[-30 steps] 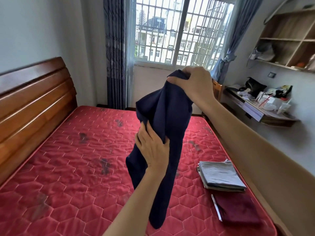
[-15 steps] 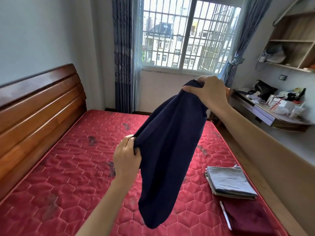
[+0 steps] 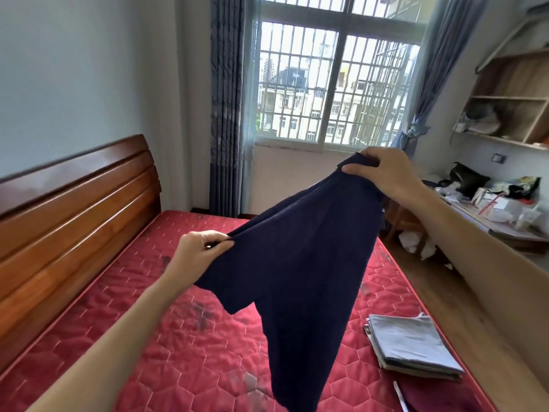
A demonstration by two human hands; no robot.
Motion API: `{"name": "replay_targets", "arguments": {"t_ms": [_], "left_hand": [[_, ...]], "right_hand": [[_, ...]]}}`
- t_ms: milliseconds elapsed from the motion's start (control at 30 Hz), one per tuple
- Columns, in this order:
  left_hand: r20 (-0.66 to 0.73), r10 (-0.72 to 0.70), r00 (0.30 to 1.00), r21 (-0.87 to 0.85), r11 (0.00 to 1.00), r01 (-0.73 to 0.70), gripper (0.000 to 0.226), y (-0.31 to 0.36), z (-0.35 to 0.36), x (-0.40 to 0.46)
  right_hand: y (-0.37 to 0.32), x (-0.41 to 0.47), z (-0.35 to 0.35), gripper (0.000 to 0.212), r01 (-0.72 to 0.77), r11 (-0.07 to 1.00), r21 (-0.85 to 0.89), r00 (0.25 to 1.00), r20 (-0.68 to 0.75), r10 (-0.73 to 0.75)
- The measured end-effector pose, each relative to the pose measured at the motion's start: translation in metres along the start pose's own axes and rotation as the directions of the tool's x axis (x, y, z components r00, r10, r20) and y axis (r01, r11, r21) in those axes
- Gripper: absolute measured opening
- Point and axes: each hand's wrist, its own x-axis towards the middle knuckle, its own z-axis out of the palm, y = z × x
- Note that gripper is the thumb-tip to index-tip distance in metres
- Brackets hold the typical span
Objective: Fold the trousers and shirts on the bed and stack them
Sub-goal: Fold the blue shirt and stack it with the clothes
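A dark navy shirt (image 3: pixel 303 263) hangs in the air above the red quilted mattress (image 3: pixel 166 352), stretched between both hands. My left hand (image 3: pixel 199 248) pinches one upper edge of it at the lower left. My right hand (image 3: pixel 383 171) grips the other upper corner, higher and to the right. One sleeve and the body of the shirt dangle below. A folded grey stack of clothes (image 3: pixel 413 346) lies on the mattress's right side, and a dark red garment (image 3: pixel 416 399) shows at the bottom edge beside it.
A wooden headboard (image 3: pixel 68 209) runs along the left. Beyond the bed are a barred window (image 3: pixel 332 93) and blue curtains (image 3: pixel 228 114). To the right stand a cluttered desk (image 3: pixel 499 209) and wall shelves (image 3: pixel 511 99) above a wooden floor.
My hands have drawn apart: the left one moved left and took the shirt's edge, the right stayed high. The bunched shirt has spread open between them. The view tilted up.
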Motion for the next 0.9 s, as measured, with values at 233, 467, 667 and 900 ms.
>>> {"name": "replay_targets", "arguments": {"t_ms": [233,467,667,900], "left_hand": [[-0.129,0.084,0.988,0.103,0.992,-0.071,0.017,0.008,-0.012,0.005],[-0.123,0.155,0.98,0.033,0.988,-0.152,0.02,0.014,-0.018,-0.005],[-0.036,0.06,0.998,0.041,0.997,-0.058,0.022,0.007,-0.012,-0.034],[0.102,-0.019,0.995,-0.066,0.997,0.026,0.026,-0.013,-0.014,-0.066]], "right_hand": [[0.001,-0.011,-0.004,0.016,0.074,0.996,-0.044,0.997,0.024,-0.073],[0.01,-0.025,-0.008,0.021,0.044,0.999,0.018,0.997,-0.066,-0.043],[0.017,-0.05,-0.009,0.022,-0.001,0.996,0.093,1.0,-0.029,0.003],[0.027,-0.063,0.002,0.018,-0.019,0.971,0.239,0.993,0.117,-0.009]]}}
